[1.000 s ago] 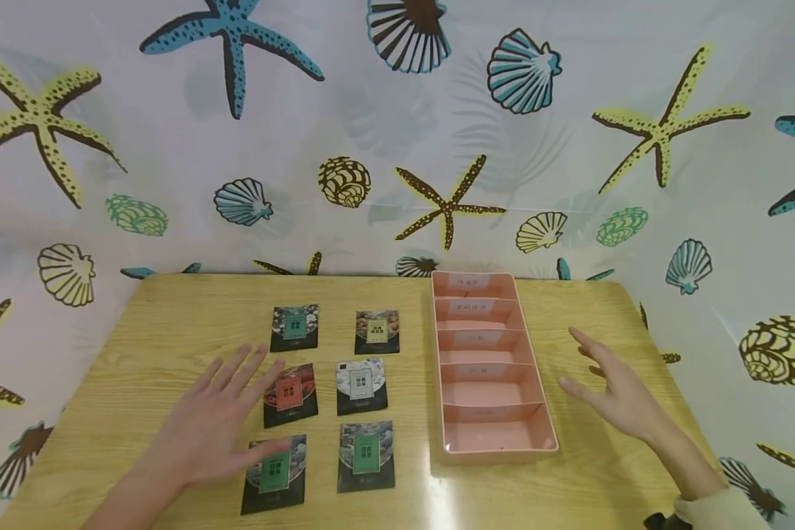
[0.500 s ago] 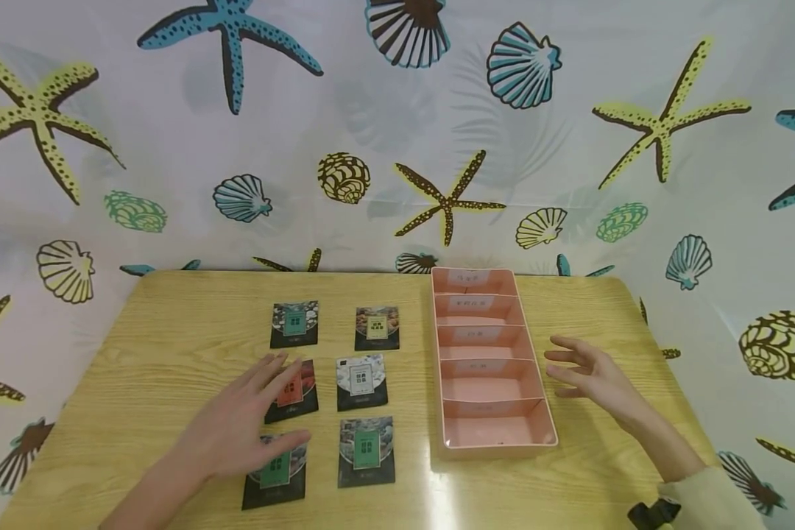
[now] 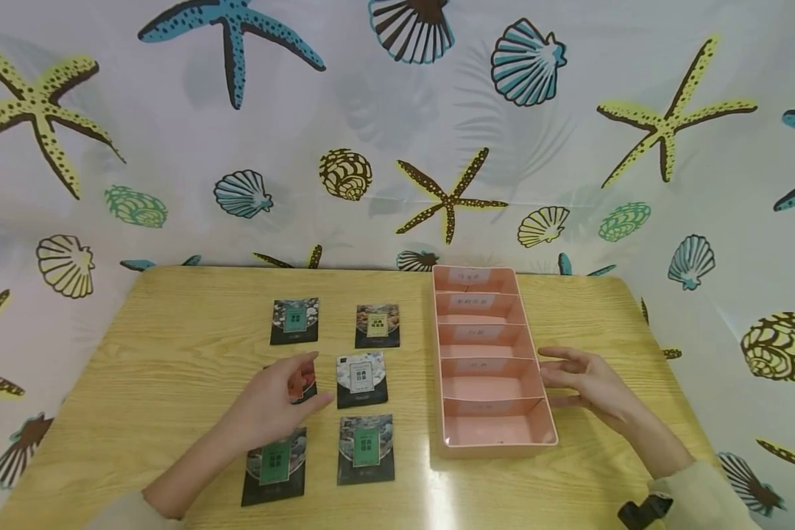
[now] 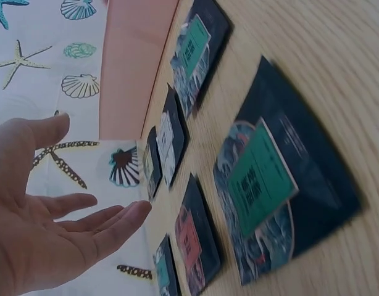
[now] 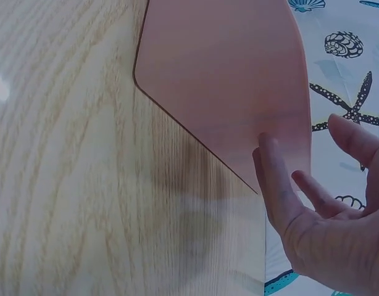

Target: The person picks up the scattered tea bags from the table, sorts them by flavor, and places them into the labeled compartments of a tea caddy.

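My left hand (image 3: pixel 268 408) is over the red-labelled tea packet (image 3: pixel 302 384), partly covering it in the head view. The left wrist view shows its fingers (image 4: pixel 118 231) loosely bent and thumb apart, holding nothing. Just nearer lies a green-labelled packet (image 3: pixel 274 467), and to the right a white-labelled packet (image 3: pixel 361 379). My right hand (image 3: pixel 589 383) is beside the right wall of a pink divided box (image 3: pixel 497 451), fingertips right at that wall. In the right wrist view the fingers (image 5: pixel 279 179) are extended along the box's side, thumb raised.
A second green-labelled packet (image 3: pixel 366 450) lies near the box. Farther back are a teal-labelled packet (image 3: pixel 294 321) and a yellow-labelled one (image 3: pixel 377 326). Paper labels (image 3: pixel 480 331) mark the box's compartments. Behind the wooden table (image 3: pixel 172 331) hangs a sea-print cloth (image 3: pixel 291 140).
My left hand has moved right and over the red packet, its fingers drawing in from a wide spread. My right hand has moved left, up to the box's side.
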Tool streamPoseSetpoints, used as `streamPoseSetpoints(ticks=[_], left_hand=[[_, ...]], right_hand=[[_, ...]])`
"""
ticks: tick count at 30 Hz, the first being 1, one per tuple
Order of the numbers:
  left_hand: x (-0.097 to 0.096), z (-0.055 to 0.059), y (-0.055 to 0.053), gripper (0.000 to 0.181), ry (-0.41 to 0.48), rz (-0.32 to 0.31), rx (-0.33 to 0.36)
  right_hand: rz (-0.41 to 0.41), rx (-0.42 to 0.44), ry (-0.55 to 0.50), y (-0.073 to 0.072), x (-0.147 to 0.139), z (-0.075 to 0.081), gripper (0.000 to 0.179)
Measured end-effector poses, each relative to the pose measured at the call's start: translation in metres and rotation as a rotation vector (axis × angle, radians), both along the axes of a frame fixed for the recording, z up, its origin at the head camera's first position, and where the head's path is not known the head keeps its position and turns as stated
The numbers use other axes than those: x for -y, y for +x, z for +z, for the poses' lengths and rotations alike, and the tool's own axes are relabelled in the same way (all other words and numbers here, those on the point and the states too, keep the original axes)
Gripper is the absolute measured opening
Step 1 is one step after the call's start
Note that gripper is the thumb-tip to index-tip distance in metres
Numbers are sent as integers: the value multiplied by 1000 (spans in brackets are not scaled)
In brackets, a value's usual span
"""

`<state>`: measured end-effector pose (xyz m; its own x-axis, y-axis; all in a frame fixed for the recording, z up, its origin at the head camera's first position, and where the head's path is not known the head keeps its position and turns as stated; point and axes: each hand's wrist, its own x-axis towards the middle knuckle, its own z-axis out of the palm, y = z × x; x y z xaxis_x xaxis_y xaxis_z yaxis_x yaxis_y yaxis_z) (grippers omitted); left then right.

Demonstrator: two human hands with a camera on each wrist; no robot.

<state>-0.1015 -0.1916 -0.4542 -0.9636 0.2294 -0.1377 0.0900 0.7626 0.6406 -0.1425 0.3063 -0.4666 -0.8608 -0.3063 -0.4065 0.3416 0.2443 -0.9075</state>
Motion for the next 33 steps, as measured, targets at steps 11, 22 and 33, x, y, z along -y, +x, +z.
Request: streamPoseSetpoints(ticks=[11,22,33], left_hand=[[-12,-14,-33,74,168,108,187],[-21,-23,-58,72,136,188,274],[-35,-35,-71,72,40,178,270]], right_hand=[[7,37,-38,0,-1,-2,74],[28,30,-50,-1,-2,-4,71],[31,20,-27,-1,-2,-4,72]])
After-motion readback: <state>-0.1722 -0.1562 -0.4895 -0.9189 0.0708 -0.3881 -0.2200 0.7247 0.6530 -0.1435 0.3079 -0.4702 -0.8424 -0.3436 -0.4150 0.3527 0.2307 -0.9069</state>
